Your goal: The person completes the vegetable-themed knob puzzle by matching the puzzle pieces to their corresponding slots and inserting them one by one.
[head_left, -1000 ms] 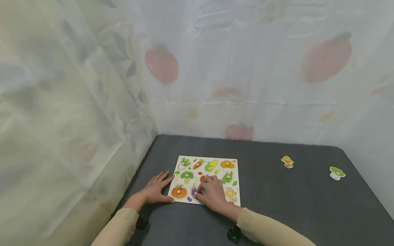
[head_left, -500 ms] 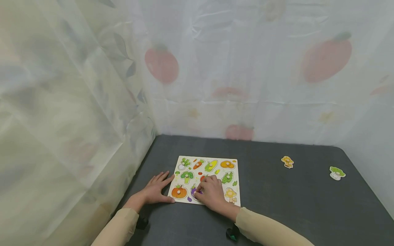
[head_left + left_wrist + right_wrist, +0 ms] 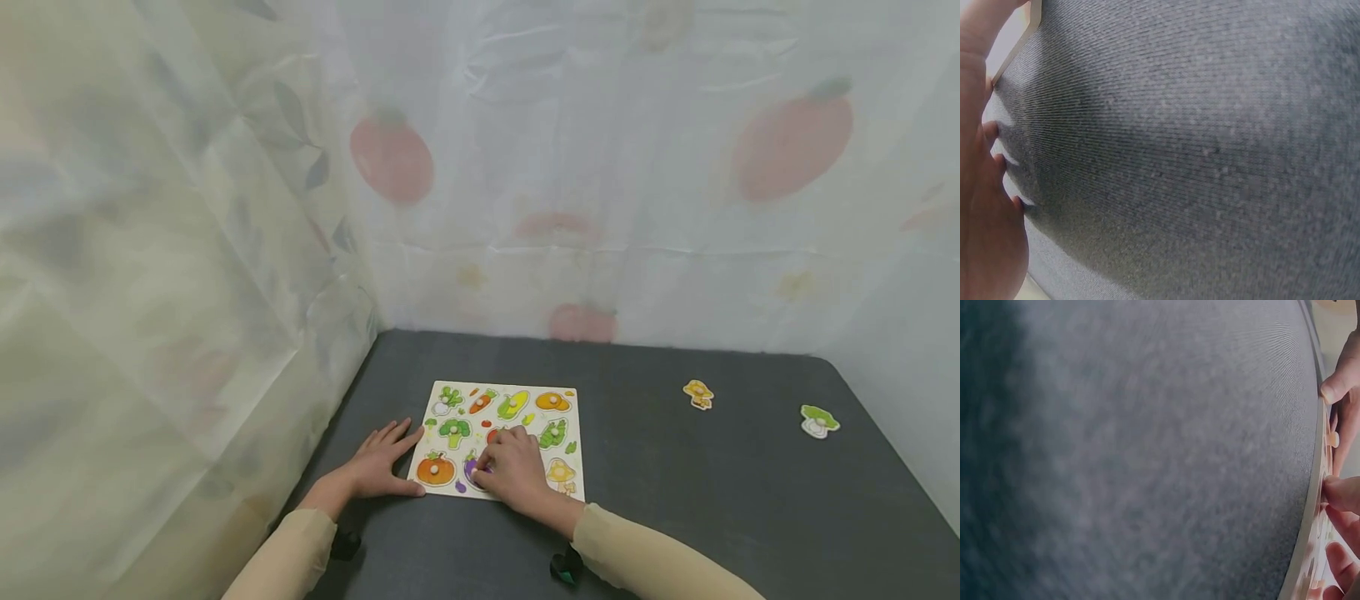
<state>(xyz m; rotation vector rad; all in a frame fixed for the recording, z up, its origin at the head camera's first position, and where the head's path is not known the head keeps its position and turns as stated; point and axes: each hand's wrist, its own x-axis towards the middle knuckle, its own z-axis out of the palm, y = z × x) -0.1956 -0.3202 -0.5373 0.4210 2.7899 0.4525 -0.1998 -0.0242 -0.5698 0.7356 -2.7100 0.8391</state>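
A white wooden puzzle board [image 3: 459, 387] with vegetable pieces on small knobs lies flat on the dark table. My left hand [image 3: 375, 462] is spread at its left edge, fingers straight, thumb at the near left corner. Over the front middle of the board, my right hand [image 3: 517, 471] pinches the purple eggplant piece [image 3: 470, 467], its thumb and forefinger partly covering it. The right wrist view catches the right fingertips [image 3: 1341, 492] close on the board's edge. Beside the eggplant sits the pumpkin piece [image 3: 436, 470]; the tomato piece [image 3: 492, 435] is half hidden by the knuckles.
Two loose pieces lie on the table to the right: a yellow mushroom [image 3: 699, 394] and a green-topped mushroom shape [image 3: 819, 422]. A yellow mushroom picture [image 3: 561, 471] shows at the board's front right. Printed curtains [image 3: 637, 167] hang behind and at the left.
Both hands hold nearly the same places, the right still at the eggplant. The whole head view has shifted very slightly.
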